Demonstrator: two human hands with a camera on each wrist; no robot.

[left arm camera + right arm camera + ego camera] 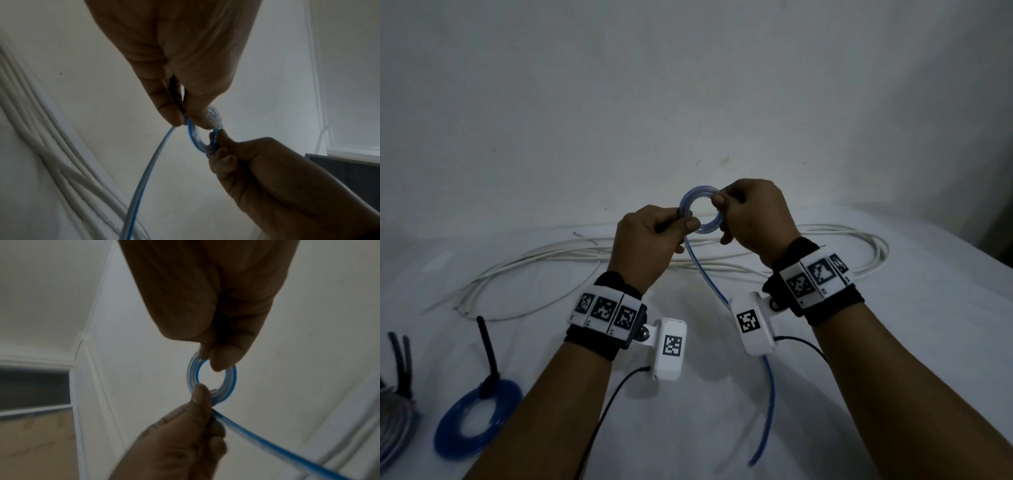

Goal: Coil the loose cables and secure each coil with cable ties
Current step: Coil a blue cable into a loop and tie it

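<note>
A small coil of translucent blue cable (698,192) is held up above the white table (893,342). My left hand (685,221) pinches its near-left side between thumb and fingers. My right hand (722,205) pinches its right side. The cable's loose tail (770,387) drops from the left hand, passes behind the right wrist camera and ends near the table's front edge. The left wrist view shows my left hand (186,118) gripping the coil (193,139). In the right wrist view my right hand (211,359) pinches the coil (231,382) from above.
A long loose white cable (544,255) lies in big loops across the table beyond my hands. At the front left lies a dark blue coil (448,435) bound with a black cable tie (487,346). A grey coil (393,425) with black ties sits at the left edge.
</note>
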